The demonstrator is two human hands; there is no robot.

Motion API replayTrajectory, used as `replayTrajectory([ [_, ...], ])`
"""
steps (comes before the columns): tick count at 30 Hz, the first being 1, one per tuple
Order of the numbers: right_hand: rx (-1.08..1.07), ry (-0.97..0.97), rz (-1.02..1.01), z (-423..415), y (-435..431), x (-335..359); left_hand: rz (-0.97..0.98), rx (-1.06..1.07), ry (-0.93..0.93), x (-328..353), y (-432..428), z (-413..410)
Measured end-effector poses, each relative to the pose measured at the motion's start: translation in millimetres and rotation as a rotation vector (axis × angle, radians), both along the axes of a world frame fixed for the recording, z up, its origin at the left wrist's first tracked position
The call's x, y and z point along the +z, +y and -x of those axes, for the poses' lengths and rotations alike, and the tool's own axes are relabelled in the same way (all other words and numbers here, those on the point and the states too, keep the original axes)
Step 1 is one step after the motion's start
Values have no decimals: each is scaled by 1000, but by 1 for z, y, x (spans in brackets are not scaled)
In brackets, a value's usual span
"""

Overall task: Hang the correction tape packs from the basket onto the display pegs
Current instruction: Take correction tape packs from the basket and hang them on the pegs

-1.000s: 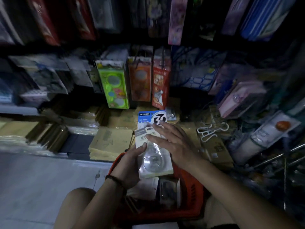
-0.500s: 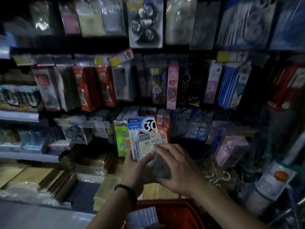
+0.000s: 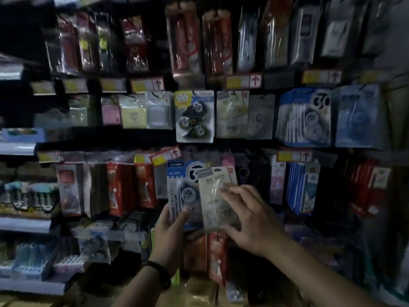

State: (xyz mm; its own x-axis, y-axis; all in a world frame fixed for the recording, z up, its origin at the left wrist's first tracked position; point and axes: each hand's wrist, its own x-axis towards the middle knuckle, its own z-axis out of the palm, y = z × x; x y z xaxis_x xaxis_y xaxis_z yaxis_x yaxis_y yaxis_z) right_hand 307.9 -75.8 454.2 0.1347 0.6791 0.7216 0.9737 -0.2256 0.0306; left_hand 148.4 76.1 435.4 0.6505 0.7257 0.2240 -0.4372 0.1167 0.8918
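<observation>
My left hand (image 3: pixel 171 231) grips a blue correction tape pack (image 3: pixel 181 191) marked "30" by its lower edge, held upright in front of the display wall. My right hand (image 3: pixel 250 216) pinches a smaller white correction tape pack (image 3: pixel 213 196) that overlaps the blue one on its right side. Matching blue "30" packs (image 3: pixel 304 117) hang on a peg up at the right. White packs (image 3: pixel 232 114) hang on pegs just above my hands. The basket is out of the frame.
Rows of pegs carry packaged stationery: a "96" tape pack (image 3: pixel 194 116), red packs (image 3: pixel 124 189) at the left, blue packs (image 3: pixel 298 187) at the right. Yellow price tags (image 3: pixel 147 85) run under each row. Shelves with small goods (image 3: pixel 28 196) stand at the far left.
The view has swung up from the red basket to the display wall. Both hands have risen with the packs, and the white pack has slid to the right of the blue one.
</observation>
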Motion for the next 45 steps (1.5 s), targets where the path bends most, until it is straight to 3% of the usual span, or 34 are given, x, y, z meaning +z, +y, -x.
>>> replayTrajectory([
  [7, -114, -142, -66, -35, 20, 92, -220, 115, -7, 58, 29, -12],
  [16, -333, -237, -123, -85, 53, 158, -247, 135, -24, 100, 57, -33],
  [26, -367, -324, -154, -97, 66, 165, -333, 101, -38, 124, 59, -59],
  [45, -490, -160, -2, -88, 76, 186, -290, 37, -35, 121, 60, -68],
])
